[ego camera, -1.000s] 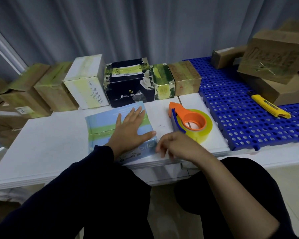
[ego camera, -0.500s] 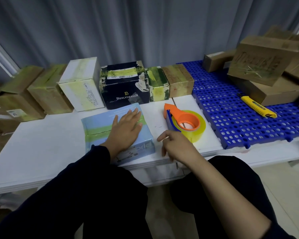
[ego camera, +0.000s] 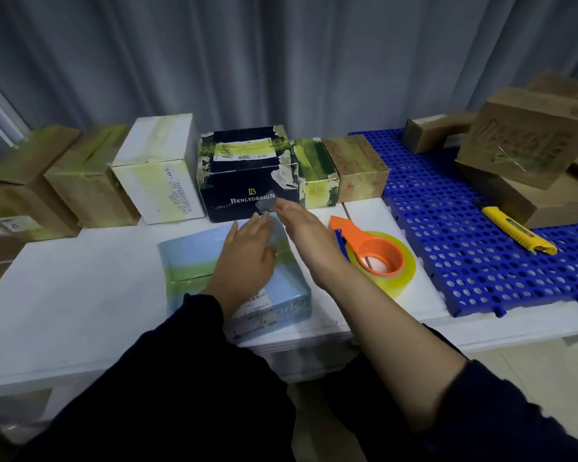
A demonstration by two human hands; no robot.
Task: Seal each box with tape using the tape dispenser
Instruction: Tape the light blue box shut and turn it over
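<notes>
The light blue box (ego camera: 194, 258) lies flat on the white worktop (ego camera: 80, 278) close to the near edge, directly in front of the person. The left hand (ego camera: 247, 261) rests on its lid with the fingers straight and spread, so this grip is opened flat and presses the box down without closing round anything. A greenish band of tape (ego camera: 191, 273) already crosses the lid, and its long axis runs roughly from 9 o'clock to 3 o'clock. The right hand (ego camera: 306, 228) is over the far right corner of the box, at about 1 o'clock from the left hand. Its fingers are straight and together, pointing to 11 o'clock, and its grip, as far as can be seen, has nothing inside. A small clear flap (ego camera: 265, 204), probably a loose end of tape, stands just beside the fingertips of both hands, in front of the dark box (ego camera: 247, 181); whether a finger touches it cannot be told. The tape dispenser (ego camera: 357, 238) lies on the worktop at 3 o'clock from the box, just beside the right wrist and apart from the box, with its orange nose pointing to about 10 o'clock. The right hand is clearly the nearer one to it, so in judgement the right hand must draw back toward 4 o'clock to take the dispenser, while the left hand holds the box.
</notes>
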